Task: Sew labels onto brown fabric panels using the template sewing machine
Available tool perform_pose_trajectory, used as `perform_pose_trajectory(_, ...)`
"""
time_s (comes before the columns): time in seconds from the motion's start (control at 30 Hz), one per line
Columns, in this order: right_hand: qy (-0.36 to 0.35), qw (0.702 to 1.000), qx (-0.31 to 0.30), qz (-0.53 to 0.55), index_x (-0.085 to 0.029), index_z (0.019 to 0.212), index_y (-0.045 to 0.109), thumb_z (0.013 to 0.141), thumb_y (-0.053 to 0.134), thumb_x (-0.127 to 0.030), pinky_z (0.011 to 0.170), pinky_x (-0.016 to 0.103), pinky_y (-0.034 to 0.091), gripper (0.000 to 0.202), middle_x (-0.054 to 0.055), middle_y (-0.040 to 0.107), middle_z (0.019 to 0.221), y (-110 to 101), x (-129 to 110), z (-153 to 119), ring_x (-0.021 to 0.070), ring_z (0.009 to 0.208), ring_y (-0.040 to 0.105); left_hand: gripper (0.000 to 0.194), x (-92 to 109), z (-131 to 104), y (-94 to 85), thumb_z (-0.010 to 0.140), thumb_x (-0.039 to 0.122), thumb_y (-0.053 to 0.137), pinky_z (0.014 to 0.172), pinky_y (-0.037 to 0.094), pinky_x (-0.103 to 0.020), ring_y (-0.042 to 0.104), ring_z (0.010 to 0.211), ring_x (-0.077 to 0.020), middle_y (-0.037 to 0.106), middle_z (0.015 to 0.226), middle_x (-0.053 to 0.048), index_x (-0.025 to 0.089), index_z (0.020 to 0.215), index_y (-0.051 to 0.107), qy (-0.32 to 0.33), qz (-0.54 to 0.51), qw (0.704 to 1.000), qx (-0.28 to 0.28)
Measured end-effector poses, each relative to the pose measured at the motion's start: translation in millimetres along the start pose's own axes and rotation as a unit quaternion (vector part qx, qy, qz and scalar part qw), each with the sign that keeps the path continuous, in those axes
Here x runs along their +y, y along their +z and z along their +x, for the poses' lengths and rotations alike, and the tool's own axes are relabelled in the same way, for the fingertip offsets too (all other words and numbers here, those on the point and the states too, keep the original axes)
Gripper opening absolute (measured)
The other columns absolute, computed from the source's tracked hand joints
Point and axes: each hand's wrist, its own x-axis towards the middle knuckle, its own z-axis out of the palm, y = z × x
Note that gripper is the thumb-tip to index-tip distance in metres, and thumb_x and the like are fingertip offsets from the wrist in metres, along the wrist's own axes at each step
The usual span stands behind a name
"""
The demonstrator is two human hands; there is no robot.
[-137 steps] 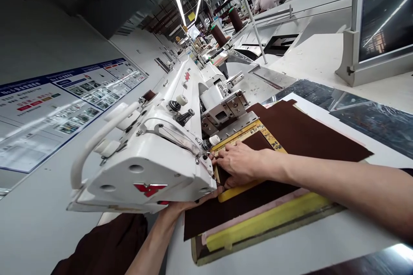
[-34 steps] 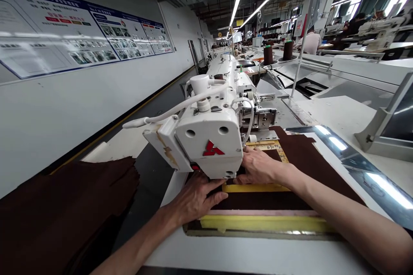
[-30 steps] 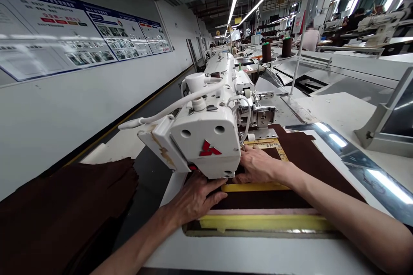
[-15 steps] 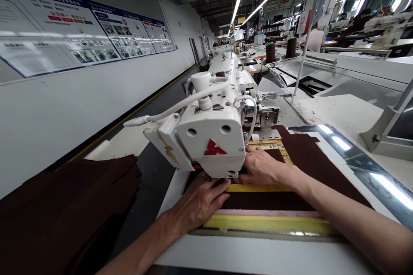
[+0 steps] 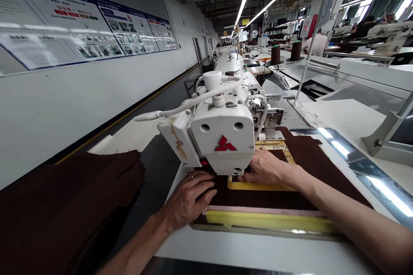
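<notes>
Dark brown fabric (image 5: 251,201) lies beneath the head of a white sewing machine (image 5: 222,137) with a red three-part emblem. On it rests a yellow frame-shaped template (image 5: 264,186) with handwriting along its far side. My right hand (image 5: 269,166) lies on the template just right of the machine head, thumb apart; its other fingertips are partly hidden by the head. My left hand (image 5: 190,197), with a ring on one finger, rests at the fabric's left edge, fingers stretched out and loosely bent. The needle area is hidden behind the head.
A yellow strip (image 5: 267,221) runs along the near edge of the work. More brown fabric (image 5: 71,206) is heaped at the left. Brown thread cones (image 5: 275,55) stand farther back, by a slanted metal post (image 5: 309,56). Other people sit at machines in the right background.
My left hand has slid left, off the template's near left corner, which now shows. My right hand stays on the template. The view has shifted slightly, moving the machine rightward in the picture.
</notes>
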Motion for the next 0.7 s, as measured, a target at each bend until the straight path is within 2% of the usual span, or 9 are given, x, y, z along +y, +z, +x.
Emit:
perform_pose_trajectory(0.3, 0.011, 1.0, -0.021, 0.005, -0.025, 0.141, 0.06, 0.095, 0.064, -0.054, 0.1, 0.056, 0.043, 0.056, 0.013, 0.05, 0.151, -5, 1, -2, 0.0384, 0.121, 0.052, 0.018, 4, -1, 0.1, 0.1, 0.02, 0.058, 0.095, 0.055, -0.037, 0.066, 0.109, -0.0234, 0.072, 0.112, -0.01, 0.019, 0.111, 0.073, -0.004, -0.034, 0.999, 0.015)
perform_pose_trajectory(0.43, 0.014, 1.0, -0.022, 0.006, -0.025, 0.141, 0.06, 0.094, 0.065, -0.055, 0.101, 0.056, 0.043, 0.056, 0.012, 0.05, 0.151, -6, 0, -2, 0.0386, 0.122, 0.051, 0.025, 24, 4, 0.1, 0.102, 0.023, 0.056, 0.097, 0.053, -0.039, 0.062, 0.112, -0.0253, 0.069, 0.117, -0.01, 0.02, 0.122, 0.069, -0.004, -0.032, 0.999, -0.037)
perform_pose_trajectory(0.57, 0.017, 1.0, -0.016, 0.008, -0.027, 0.14, 0.061, 0.095, 0.063, -0.053, 0.1, 0.053, 0.043, 0.052, 0.011, 0.051, 0.15, -3, 2, -1, 0.0371, 0.123, 0.05, 0.041, 46, 15, 5.9, 0.103, 0.037, 0.054, 0.088, 0.055, -0.042, 0.064, 0.101, -0.0274, 0.067, 0.113, -0.012, 0.02, 0.14, 0.06, -0.018, 0.03, 0.993, -0.109)
perform_pose_trajectory(0.7, 0.049, 0.999, 0.001, 0.009, -0.027, 0.13, 0.066, 0.095, 0.061, -0.048, 0.097, 0.053, 0.043, 0.041, 0.011, 0.057, 0.141, 4, 1, 3, 0.0368, 0.12, 0.05, 0.05, 53, 25, 14.2, 0.102, 0.05, 0.052, 0.085, 0.052, -0.046, 0.066, 0.094, -0.0299, 0.069, 0.103, -0.011, 0.02, 0.141, 0.059, -0.036, 0.088, 0.988, -0.121)
